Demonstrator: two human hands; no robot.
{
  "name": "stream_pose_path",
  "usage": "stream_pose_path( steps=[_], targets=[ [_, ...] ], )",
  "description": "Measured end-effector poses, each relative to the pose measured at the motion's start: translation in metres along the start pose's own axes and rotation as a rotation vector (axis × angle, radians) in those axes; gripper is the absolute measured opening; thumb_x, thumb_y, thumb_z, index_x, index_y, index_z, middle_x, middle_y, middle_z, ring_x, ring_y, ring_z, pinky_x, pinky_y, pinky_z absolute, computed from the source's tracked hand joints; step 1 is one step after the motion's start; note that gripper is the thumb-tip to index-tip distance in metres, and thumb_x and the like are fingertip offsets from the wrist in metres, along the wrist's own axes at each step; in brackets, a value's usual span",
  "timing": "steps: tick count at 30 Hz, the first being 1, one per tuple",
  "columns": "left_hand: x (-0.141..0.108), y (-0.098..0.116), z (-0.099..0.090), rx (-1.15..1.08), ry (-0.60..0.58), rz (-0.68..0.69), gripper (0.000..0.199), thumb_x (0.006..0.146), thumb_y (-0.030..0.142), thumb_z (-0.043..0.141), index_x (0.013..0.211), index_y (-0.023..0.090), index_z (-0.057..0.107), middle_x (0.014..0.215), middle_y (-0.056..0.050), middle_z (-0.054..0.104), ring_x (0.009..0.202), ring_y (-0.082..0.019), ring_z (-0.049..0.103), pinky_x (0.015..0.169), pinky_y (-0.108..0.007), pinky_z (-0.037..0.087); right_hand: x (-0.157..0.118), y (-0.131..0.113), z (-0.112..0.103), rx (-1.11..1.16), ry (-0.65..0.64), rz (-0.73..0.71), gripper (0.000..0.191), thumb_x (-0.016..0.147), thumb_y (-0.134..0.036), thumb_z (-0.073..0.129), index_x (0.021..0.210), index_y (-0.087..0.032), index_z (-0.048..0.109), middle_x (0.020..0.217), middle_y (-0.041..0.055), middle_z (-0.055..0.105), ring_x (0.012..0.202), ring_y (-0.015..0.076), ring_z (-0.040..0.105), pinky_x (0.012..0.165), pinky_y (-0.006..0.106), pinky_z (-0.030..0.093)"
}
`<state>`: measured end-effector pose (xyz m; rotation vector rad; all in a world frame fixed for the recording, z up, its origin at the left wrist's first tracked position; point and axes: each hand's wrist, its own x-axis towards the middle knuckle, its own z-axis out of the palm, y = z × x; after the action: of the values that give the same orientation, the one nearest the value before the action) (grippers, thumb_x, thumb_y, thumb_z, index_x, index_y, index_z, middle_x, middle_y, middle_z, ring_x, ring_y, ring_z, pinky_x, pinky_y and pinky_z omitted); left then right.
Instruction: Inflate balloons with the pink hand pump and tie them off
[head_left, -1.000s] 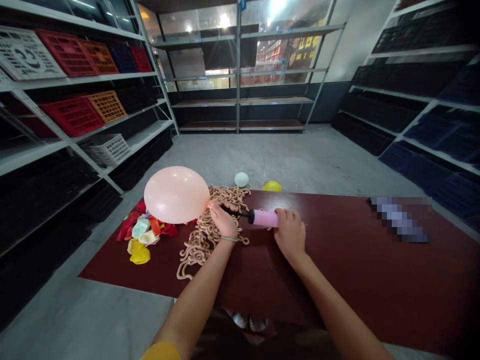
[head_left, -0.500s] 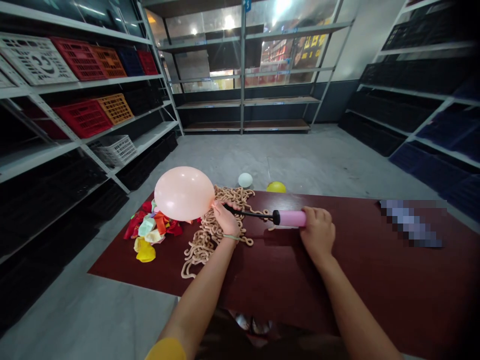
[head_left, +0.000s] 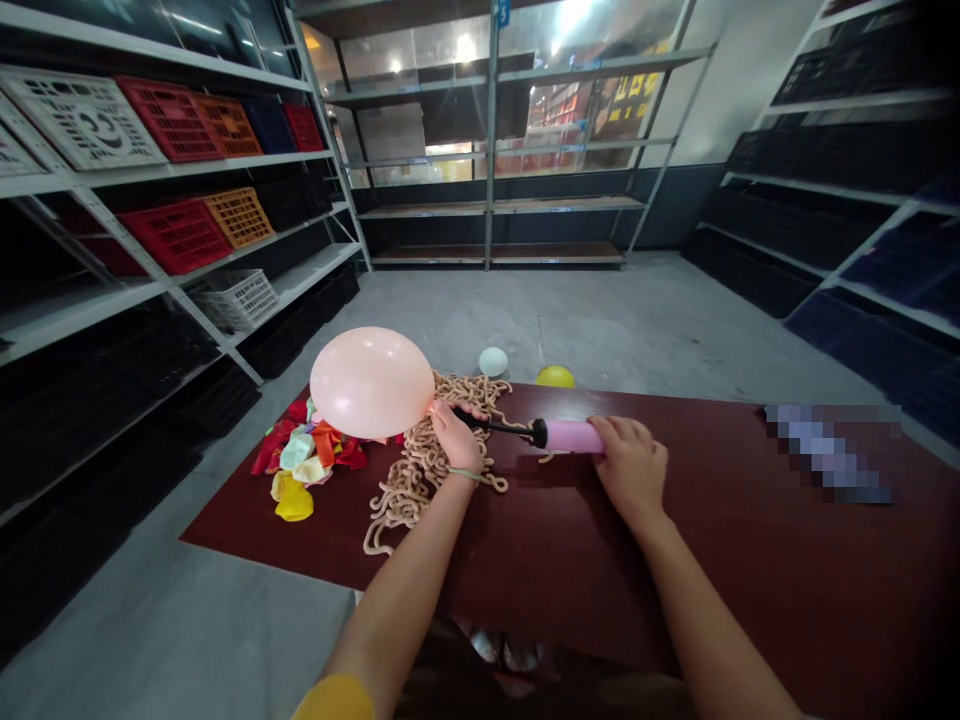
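Note:
A blown-up pale pink balloon [head_left: 371,383] rises above the left part of the table, its neck at the fingers of my left hand [head_left: 456,440]. That hand is closed round the neck and the black end of a balloon pump [head_left: 574,435]; the exact join is hidden by the fingers. My right hand [head_left: 632,468] wraps the right end of the pump's pink barrel. Between the hands a short stretch of black rod shows. Limp balloons [head_left: 300,450] in red, yellow, orange and mint lie in a pile below the blown-up one. Beige rope-like loops [head_left: 420,465] heap beside and under my left wrist.
The dark red table [head_left: 555,560] spans the foreground. A pixelated flat item [head_left: 829,453] lies at its right. Beyond the far edge are a pale balloon [head_left: 493,362] and a yellow balloon [head_left: 555,376]. Shelves with crates [head_left: 176,235] flank the left; more racks stand behind and right.
My right hand and the pink barrel have moved left toward my left hand, so less black rod shows. The pink balloon looks slightly bigger.

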<state>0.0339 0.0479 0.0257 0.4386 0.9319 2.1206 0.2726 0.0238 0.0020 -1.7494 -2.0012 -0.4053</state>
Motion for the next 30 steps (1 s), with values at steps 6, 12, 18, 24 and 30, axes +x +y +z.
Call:
stream_pose_path(
  steps=[6, 12, 18, 24, 30],
  targets=[
    [0.003, 0.005, -0.003, 0.003, 0.059, 0.055, 0.03, 0.096, 0.047, 0.04, 0.08, 0.022, 0.038, 0.058, 0.006, 0.045, 0.045, -0.01, 0.046, 0.048, -0.025, 0.041, -0.005, -0.016, 0.001, 0.021, 0.016, 0.053, 0.042, 0.078, -0.008, 0.05, 0.115, -0.022, 0.063, 0.112, 0.0101, 0.064, 0.106, 0.0279, 0.044, 0.078, 0.036, 0.036],
    [-0.011, -0.002, 0.0, -0.01, 0.009, 0.017, 0.03, 0.096, 0.047, 0.042, 0.08, 0.022, 0.038, 0.057, 0.006, 0.046, 0.042, -0.009, 0.046, 0.046, -0.023, 0.04, -0.015, -0.069, -0.008, 0.127, -0.121, -0.094, 0.064, 0.077, -0.009, 0.054, 0.138, -0.03, 0.049, 0.115, 0.0072, 0.063, 0.103, 0.0245, 0.049, 0.075, 0.033, 0.036],
    [-0.011, 0.002, 0.005, -0.047, -0.043, 0.044, 0.028, 0.096, 0.048, 0.043, 0.084, 0.023, 0.037, 0.06, 0.006, 0.049, 0.046, -0.011, 0.05, 0.051, -0.027, 0.045, -0.005, -0.032, -0.005, 0.094, -0.053, -0.086, 0.048, 0.083, -0.016, 0.054, 0.13, -0.028, 0.054, 0.121, 0.0065, 0.062, 0.11, 0.0244, 0.049, 0.08, 0.034, 0.035],
    [-0.002, 0.016, 0.004, -0.075, -0.011, 0.093, 0.027, 0.096, 0.046, 0.044, 0.084, 0.023, 0.038, 0.059, 0.006, 0.049, 0.048, -0.01, 0.049, 0.051, -0.026, 0.043, -0.002, -0.013, -0.006, 0.034, 0.008, 0.029, 0.039, 0.083, -0.012, 0.051, 0.119, -0.023, 0.059, 0.118, 0.0081, 0.063, 0.113, 0.0249, 0.047, 0.084, 0.035, 0.036],
    [-0.013, 0.018, 0.007, -0.108, 0.007, 0.13, 0.026, 0.097, 0.044, 0.042, 0.083, 0.023, 0.038, 0.059, 0.005, 0.046, 0.044, -0.01, 0.045, 0.046, -0.026, 0.038, -0.014, -0.065, -0.014, 0.082, -0.038, -0.026, 0.05, 0.081, -0.012, 0.055, 0.128, -0.025, 0.054, 0.117, 0.0094, 0.061, 0.106, 0.0266, 0.048, 0.077, 0.035, 0.038]
  ],
)
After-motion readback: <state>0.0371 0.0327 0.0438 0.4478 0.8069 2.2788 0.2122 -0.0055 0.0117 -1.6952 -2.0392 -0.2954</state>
